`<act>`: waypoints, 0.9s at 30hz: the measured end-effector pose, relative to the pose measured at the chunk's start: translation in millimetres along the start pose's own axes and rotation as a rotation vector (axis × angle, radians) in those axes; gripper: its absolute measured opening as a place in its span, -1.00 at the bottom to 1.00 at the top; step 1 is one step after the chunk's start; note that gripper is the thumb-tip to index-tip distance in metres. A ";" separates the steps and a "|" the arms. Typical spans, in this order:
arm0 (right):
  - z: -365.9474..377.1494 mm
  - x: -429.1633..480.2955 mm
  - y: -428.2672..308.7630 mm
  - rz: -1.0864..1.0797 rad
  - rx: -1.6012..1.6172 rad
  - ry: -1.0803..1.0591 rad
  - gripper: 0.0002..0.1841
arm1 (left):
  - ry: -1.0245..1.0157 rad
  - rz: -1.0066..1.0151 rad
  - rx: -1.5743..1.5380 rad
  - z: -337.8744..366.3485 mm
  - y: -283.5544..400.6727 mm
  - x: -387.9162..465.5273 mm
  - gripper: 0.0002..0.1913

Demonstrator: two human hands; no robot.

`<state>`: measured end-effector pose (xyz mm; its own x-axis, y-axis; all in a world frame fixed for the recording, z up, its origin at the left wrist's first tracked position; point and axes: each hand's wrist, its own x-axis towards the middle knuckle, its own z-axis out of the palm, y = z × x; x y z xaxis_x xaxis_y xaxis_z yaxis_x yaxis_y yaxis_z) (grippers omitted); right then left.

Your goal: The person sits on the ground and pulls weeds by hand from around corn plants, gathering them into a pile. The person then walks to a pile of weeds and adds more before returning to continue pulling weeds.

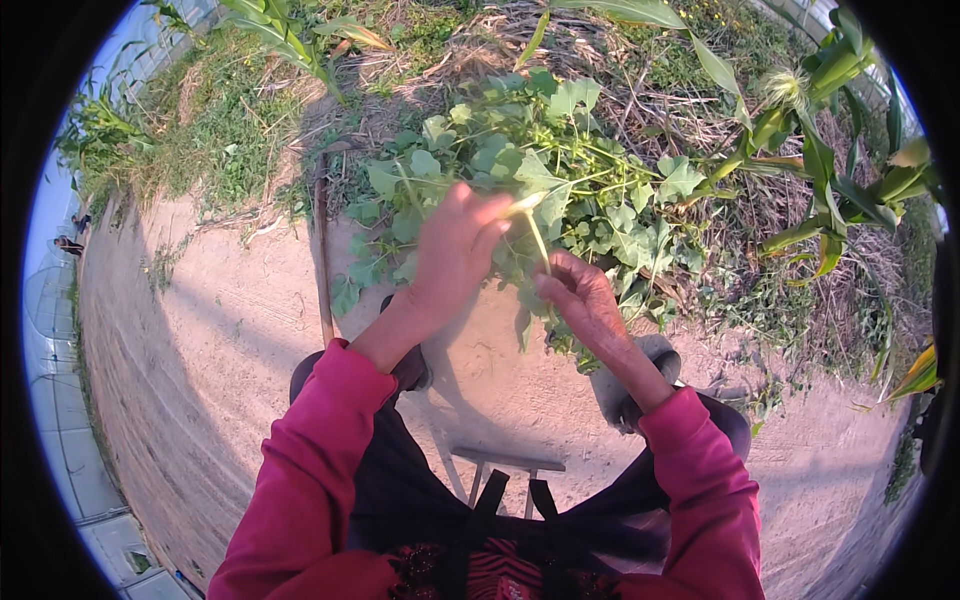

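Note:
My right hand (pixel 589 300) pinches a pale green plant stem (pixel 540 244) between thumb and fingers. At the stem's upper end is a whitish, thicker part (pixel 527 204), with the fingertips of my left hand (pixel 457 251) on it. That hand is blurred, and its exact grip is partly hidden. Just beyond both hands spreads a heap of leafy green plants (pixel 495 154) with broad lobed leaves and thin branching stems. Some leaves hang beneath my right hand, close to my shoe (pixel 626 405).
A long-handled tool, apparently a hoe (pixel 322 247), lies left of the leaves. Corn plants (pixel 817 157) lean in from the right. Dry stalks (pixel 645 97) cover the ground behind. Between my legs is a low stool (pixel 510 457) on bare soil (pixel 225 322). Distant people (pixel 69 245) are at far left.

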<state>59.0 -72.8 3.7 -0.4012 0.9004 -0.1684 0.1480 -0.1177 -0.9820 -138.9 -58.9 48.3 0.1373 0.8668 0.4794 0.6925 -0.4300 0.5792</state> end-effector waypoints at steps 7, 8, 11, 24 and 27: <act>4.8 1.6 -22.7 -0.070 0.210 0.042 -0.77 | -0.093 0.147 0.083 10.4 14.8 -9.3 -0.78; 5.9 1.1 -24.9 -0.066 0.234 0.041 -0.78 | -0.086 0.156 0.094 11.0 16.0 -9.2 -0.78; 9.0 -1.0 -30.4 -0.049 0.281 0.050 -0.79 | -0.075 0.187 0.119 10.1 18.4 -6.3 -0.77; -9.5 2.0 -21.3 -0.571 -0.857 0.094 -0.95 | -0.271 0.291 0.368 -19.9 2.8 10.0 -0.68; -16.9 -4.0 -31.3 -0.592 -1.017 0.043 -0.89 | -0.115 0.343 0.384 -33.7 -10.8 15.3 -0.73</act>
<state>71.3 -65.6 36.5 -0.6214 0.7184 0.3126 0.6101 0.6941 -0.3823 -168.1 -49.5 71.6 0.4636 0.7235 0.5115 0.8007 -0.5892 0.1078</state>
